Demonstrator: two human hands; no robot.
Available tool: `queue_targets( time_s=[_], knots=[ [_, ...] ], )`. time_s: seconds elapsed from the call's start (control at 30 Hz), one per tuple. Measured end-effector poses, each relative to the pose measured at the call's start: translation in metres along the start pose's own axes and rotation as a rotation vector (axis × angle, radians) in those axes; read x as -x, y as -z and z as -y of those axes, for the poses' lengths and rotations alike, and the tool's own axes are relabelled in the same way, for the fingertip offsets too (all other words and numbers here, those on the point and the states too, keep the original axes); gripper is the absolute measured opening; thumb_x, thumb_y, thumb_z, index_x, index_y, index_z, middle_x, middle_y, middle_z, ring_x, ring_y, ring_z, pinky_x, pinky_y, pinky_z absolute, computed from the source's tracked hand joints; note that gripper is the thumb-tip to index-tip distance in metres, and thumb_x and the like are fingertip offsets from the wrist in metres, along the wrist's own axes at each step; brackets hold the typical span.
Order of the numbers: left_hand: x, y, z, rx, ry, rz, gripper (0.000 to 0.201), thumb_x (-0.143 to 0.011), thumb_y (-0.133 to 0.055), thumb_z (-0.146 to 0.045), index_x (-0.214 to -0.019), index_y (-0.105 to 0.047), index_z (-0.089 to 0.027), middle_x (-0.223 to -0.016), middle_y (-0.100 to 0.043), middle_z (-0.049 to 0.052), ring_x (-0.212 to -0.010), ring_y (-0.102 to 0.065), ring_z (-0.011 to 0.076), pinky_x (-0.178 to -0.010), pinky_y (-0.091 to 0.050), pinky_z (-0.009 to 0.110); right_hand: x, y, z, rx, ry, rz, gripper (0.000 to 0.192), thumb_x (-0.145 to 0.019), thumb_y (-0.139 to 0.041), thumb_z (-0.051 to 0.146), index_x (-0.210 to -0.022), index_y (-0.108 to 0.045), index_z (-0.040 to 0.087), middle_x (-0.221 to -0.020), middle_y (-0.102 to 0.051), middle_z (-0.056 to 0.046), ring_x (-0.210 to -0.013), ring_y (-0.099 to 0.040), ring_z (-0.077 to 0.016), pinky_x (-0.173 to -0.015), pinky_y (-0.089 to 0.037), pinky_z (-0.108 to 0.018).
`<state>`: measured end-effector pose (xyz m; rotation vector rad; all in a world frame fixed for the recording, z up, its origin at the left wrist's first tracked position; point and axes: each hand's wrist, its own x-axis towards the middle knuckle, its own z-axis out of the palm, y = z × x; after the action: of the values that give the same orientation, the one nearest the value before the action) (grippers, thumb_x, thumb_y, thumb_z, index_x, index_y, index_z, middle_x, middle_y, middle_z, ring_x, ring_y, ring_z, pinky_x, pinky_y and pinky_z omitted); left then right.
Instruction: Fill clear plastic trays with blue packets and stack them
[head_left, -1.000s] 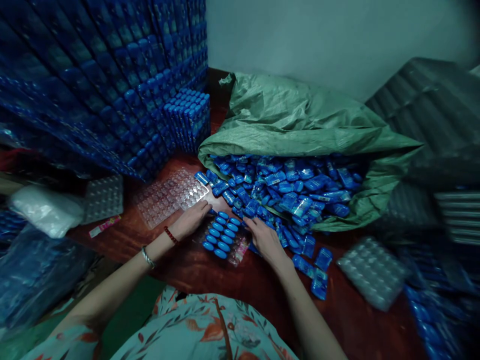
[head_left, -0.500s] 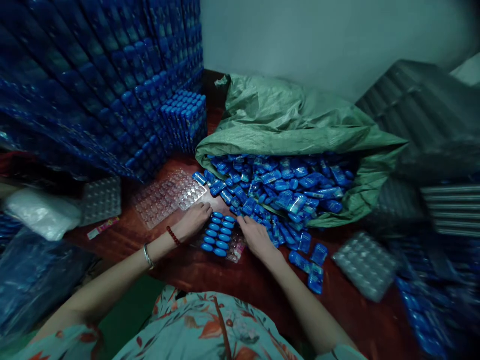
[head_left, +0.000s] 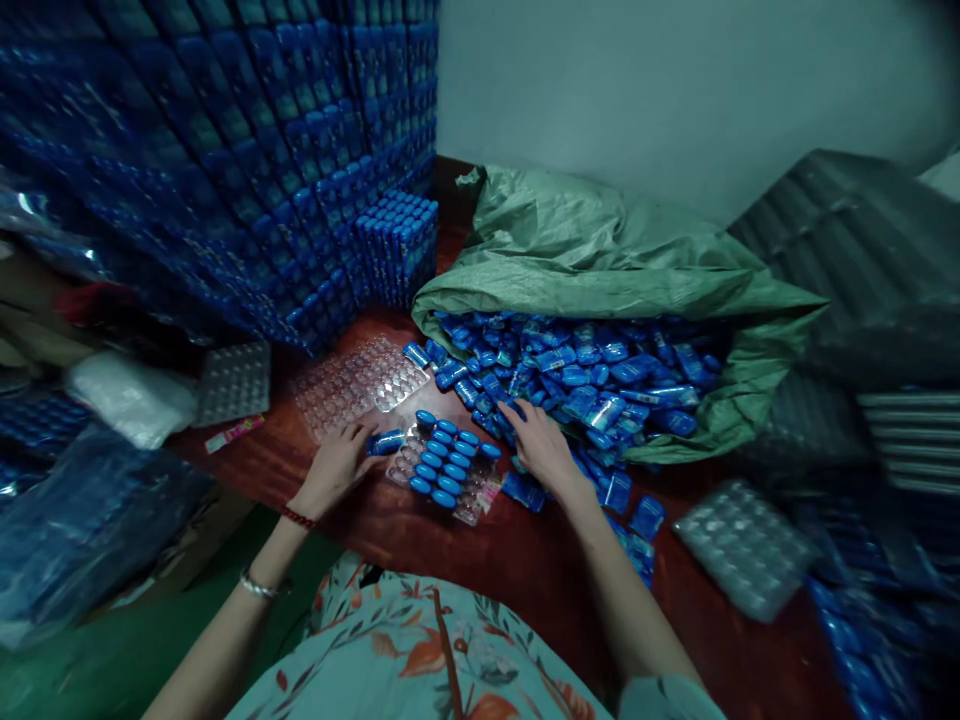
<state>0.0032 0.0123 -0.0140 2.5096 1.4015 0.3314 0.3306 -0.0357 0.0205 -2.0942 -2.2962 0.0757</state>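
A clear plastic tray (head_left: 403,462) lies before me with rows of blue oval packets (head_left: 448,455) standing close together in it. To its left, my left hand (head_left: 337,465) has thumb and fingers around the end of one small blue packet (head_left: 386,442). My right hand (head_left: 541,445) reaches over the near edge of a loose heap of blue packets (head_left: 577,375), fingers spread and touching the heap. Whether a packet sits under those fingertips is hidden. The heap spills from the mouth of a green woven sack (head_left: 600,290).
Stacked blue packs (head_left: 247,170) rise at the left. Clear trays (head_left: 352,385) lie on the reddish-brown table (head_left: 525,560); another tray (head_left: 746,550) is at the right, near dark stacked trays (head_left: 847,250). A white plastic bundle (head_left: 131,400) sits far left.
My left hand moved left, off the rows, and now has a blue packet. My right hand moved up and right to the heap. The view shifted slightly, and single packets now lie beside the rows.
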Motion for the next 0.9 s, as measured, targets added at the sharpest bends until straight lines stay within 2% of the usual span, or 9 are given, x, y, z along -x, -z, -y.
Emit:
queue_targets(
  time_s=[0.13,0.23,0.37,0.47,0.53,0.63,0.7,0.77,0.9],
  knots=[
    [0.005,-0.011,-0.003,-0.097,0.072,0.065,0.035,-0.086,-0.053,-0.037,-0.115,-0.053,-0.017,-0.107,-0.056,0.012,-0.093,-0.057,0.0238,-0.079,-0.047,0.036,-0.024,-0.001,-0.003,0.074,0.057,0.058,0.042,-0.085,-0.042,0.012,-0.126,-0.05,0.019,-0.121,-0.053,-0.014,-0.101,-0.053,-0.0265,-0.078,-0.046,-0.036],
    [0.001,-0.016,-0.001,-0.048,0.081,0.046,0.027,-0.083,-0.056,-0.031,-0.106,-0.055,-0.016,-0.102,-0.056,0.012,-0.093,-0.055,0.0242,-0.08,-0.046,0.036,-0.019,-0.005,-0.009,-0.058,0.05,-0.025,0.042,-0.084,-0.037,0.006,-0.122,-0.05,0.016,-0.111,-0.059,-0.013,-0.1,-0.056,-0.0239,-0.083,-0.046,-0.035],
    [0.006,-0.021,0.01,0.211,0.127,-0.043,0.018,-0.081,-0.055,-0.03,-0.093,-0.053,-0.016,-0.09,-0.056,0.007,-0.083,-0.055,0.0215,-0.075,-0.047,0.034,0.023,-0.013,-0.01,-0.497,-0.192,-0.384,0.033,-0.089,-0.042,0.02,-0.121,-0.046,0.017,-0.107,-0.062,-0.01,-0.093,-0.061,-0.021,-0.078,-0.049,-0.034],
    [0.019,-0.022,0.012,0.405,0.239,-0.158,0.018,-0.084,-0.049,-0.034,-0.088,-0.052,-0.017,-0.079,-0.057,0.003,-0.072,-0.056,0.0183,-0.069,-0.048,0.031,0.064,-0.022,0.008,-0.731,-0.388,-0.521,0.03,-0.085,-0.055,0.033,-0.112,-0.05,0.02,-0.088,-0.065,-0.004,-0.075,-0.063,-0.0181,-0.066,-0.051,-0.029],
    [0.026,-0.018,0.006,0.495,0.287,-0.248,0.021,-0.085,-0.05,-0.036,-0.091,-0.054,-0.017,-0.082,-0.06,0.003,-0.075,-0.058,0.018,-0.07,-0.049,0.03,0.082,-0.03,0.027,-0.772,-0.361,-0.532,0.022,-0.083,-0.058,0.031,-0.103,-0.056,0.021,-0.084,-0.065,-0.003,-0.076,-0.063,-0.017,-0.069,-0.051,-0.029],
    [0.025,-0.012,-0.011,0.562,0.271,-0.391,0.021,-0.086,-0.05,-0.033,-0.099,-0.058,-0.018,-0.094,-0.061,0.005,-0.088,-0.059,0.0184,-0.079,-0.049,0.03,0.087,-0.045,0.05,-0.747,-0.234,-0.585,0.015,-0.086,-0.054,0.024,-0.099,-0.061,0.021,-0.092,-0.066,-0.005,-0.086,-0.062,-0.0175,-0.08,-0.051,-0.033],
    [0.017,-0.01,-0.023,0.547,0.189,-0.416,0.021,-0.087,-0.048,-0.029,-0.103,-0.06,-0.019,-0.098,-0.06,0.006,-0.091,-0.059,0.0178,-0.08,-0.05,0.03,0.08,-0.054,0.055,-0.704,-0.151,-0.594,0.022,-0.088,-0.049,0.018,-0.106,-0.061,0.021,-0.097,-0.065,-0.007,-0.091,-0.062,-0.0176,-0.083,-0.05,-0.033],
    [0.005,-0.014,-0.031,0.498,0.083,-0.368,0.026,-0.089,-0.045,-0.024,-0.111,-0.058,-0.02,-0.101,-0.058,0.006,-0.092,-0.059,0.017,-0.08,-0.05,0.029,0.071,-0.058,0.054,-0.62,-0.07,-0.543,0.03,-0.089,-0.044,0.014,-0.114,-0.059,0.02,-0.1,-0.063,-0.008,-0.092,-0.061,-0.0173,-0.082,-0.051,-0.031],
    [-0.014,-0.022,-0.029,0.369,-0.101,-0.299,0.033,-0.089,-0.041,-0.016,-0.121,-0.049,-0.017,-0.104,-0.059,0.009,-0.095,-0.058,0.0183,-0.083,-0.05,0.032,0.055,-0.043,0.046,-0.401,0.049,-0.299,0.036,-0.088,-0.04,0.01,-0.12,-0.055,0.018,-0.096,-0.061,-0.009,-0.089,-0.06,-0.0178,-0.075,-0.051,-0.028]
  ],
)
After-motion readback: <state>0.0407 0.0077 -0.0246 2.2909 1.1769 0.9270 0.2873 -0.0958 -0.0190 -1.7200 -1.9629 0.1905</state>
